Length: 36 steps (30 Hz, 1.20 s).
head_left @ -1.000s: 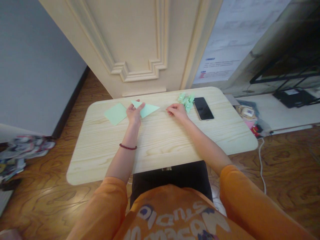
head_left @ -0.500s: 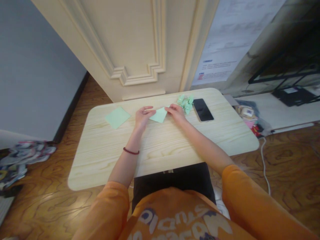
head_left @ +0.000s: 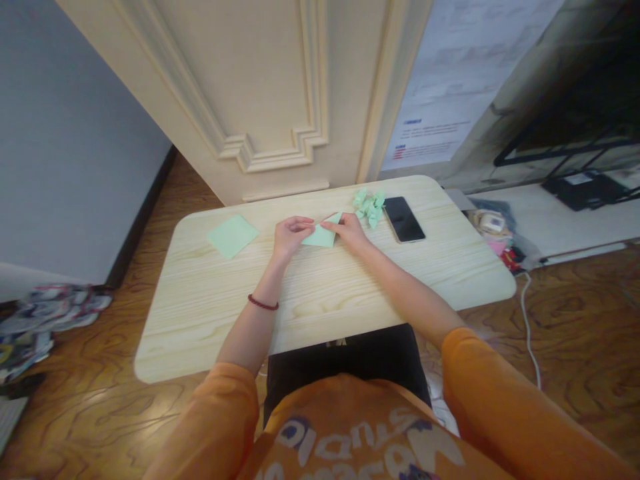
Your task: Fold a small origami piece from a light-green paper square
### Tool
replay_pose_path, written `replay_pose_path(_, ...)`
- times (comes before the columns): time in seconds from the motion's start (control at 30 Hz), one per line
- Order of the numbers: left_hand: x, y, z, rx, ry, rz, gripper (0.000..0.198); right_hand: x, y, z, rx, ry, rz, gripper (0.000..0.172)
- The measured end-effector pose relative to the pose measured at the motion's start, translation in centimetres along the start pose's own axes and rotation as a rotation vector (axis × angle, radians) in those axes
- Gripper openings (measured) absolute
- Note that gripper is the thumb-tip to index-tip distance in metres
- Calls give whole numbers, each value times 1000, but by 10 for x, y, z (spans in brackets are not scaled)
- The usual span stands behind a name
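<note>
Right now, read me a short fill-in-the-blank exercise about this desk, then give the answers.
The beaded bracelet is on the ____ wrist.
The folded paper under the right hand is pale ____.
The green paper beside the black phone is ____.
Answers: left; green; crumpled.

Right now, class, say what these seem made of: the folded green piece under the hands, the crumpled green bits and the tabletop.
The folded green piece looks like matte coloured paper: thin, with a sharp crease. The crumpled green bits seem to be the same paper, judging by the colour and crinkles. The tabletop shows pale wood grain with a slight sheen, either wood or wood-look laminate; the picture cannot settle which.
</note>
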<state>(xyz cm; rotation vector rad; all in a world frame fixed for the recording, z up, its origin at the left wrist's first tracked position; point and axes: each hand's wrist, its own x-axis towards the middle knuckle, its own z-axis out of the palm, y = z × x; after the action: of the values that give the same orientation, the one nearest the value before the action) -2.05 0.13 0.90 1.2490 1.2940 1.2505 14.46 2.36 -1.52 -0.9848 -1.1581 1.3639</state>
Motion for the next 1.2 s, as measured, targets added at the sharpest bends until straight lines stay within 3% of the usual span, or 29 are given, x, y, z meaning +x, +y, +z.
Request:
replay_pose_path(0.4,8,7,-30,199,-31,27,35,9,3,-8,102,141,42,31)
replay_pose_path(0.53,14,1,-47,263,56,36,34,11,1,-14,182,254,73,23)
replay_pose_path(0.63,16,-1,-48,213,125,60,34,11,-6,-15,289,306,118,19)
replay_pose_path(0.7,15,0,-40,86,64,82,43,8,-10,-12,376,282,156,17)
replay_pose_path(0.83,8,2,-13,-146,-179,84,62,1,-16,0,533,163,314,7)
replay_pose_path(0.93,4,1,-1,-223,-261,80,67,-3,-16,5,591,59,426,8)
replay_pose_path(1.2,2,0,-10,-200,-317,73,54,-2,-16,1,462,-20,386,6)
